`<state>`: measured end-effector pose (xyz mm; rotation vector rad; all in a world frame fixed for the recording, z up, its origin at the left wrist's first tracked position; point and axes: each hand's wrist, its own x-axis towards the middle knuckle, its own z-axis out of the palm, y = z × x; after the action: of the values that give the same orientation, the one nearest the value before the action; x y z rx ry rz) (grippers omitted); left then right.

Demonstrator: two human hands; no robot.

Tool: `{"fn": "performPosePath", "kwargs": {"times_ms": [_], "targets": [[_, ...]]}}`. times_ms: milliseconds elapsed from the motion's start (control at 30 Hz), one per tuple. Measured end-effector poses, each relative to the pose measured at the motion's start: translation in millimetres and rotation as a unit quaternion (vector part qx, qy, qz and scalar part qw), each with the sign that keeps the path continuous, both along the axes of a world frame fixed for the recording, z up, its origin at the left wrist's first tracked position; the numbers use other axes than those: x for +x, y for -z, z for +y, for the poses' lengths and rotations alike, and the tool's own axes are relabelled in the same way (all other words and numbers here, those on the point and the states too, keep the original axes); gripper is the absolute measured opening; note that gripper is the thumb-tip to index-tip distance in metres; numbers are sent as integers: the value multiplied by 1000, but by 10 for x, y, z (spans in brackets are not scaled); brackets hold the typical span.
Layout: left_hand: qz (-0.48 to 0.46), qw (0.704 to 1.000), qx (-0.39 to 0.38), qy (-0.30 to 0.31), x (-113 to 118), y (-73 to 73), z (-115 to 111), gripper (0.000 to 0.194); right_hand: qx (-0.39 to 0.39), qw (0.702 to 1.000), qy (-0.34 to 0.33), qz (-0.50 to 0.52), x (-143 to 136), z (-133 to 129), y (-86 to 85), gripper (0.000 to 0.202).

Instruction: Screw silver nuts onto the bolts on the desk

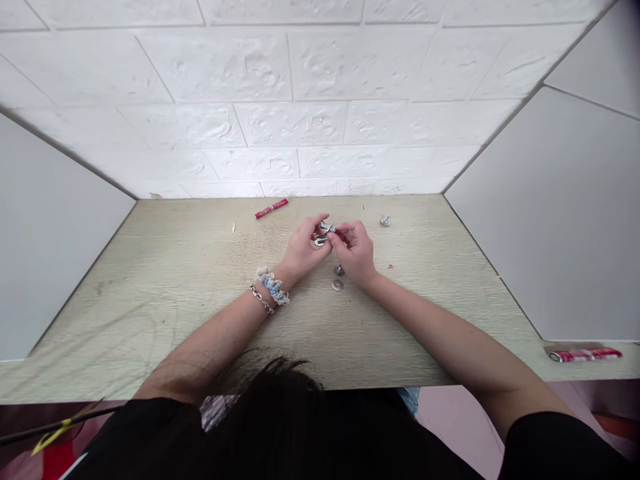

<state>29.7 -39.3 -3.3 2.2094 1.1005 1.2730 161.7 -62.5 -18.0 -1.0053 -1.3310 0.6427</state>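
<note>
Over the middle of the wooden table (pixel 310 333), my left hand (pixel 303 250) is closed on a small shiny metal part (pixel 326 230). Close against it, my right hand (pixel 357 252) pinches at the same metal part from the right; its fingertips cover some of it. A round metal piece (pixel 319 243) shows just under my left fingers. Below my right hand a small metal fitting (pixel 339 270) lies on the table, with a flat washer (pixel 337 285) nearer to me.
Behind my hands lies a red tube (pixel 271 209), and another red tube (pixel 585 355) is at the right front edge. A metal piece (pixel 385 221) lies at the back right. Grey panels flank the table; a white brick wall stands behind.
</note>
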Motion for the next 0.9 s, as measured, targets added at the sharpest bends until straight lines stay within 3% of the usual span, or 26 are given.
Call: {"fn": "performPosePath", "kwargs": {"times_ms": [367, 800, 900], "targets": [[63, 998, 29, -6, -6, 73, 78, 45, -22, 999, 5, 37, -30, 7, -15, 23], [23, 998, 38, 34, 31, 68, 22, 43, 53, 998, 2, -27, 38, 33, -21, 10], [1, 999, 27, 28, 38, 80, 20, 37, 53, 998, -16, -4, 28, 47, 18, 17]]}}
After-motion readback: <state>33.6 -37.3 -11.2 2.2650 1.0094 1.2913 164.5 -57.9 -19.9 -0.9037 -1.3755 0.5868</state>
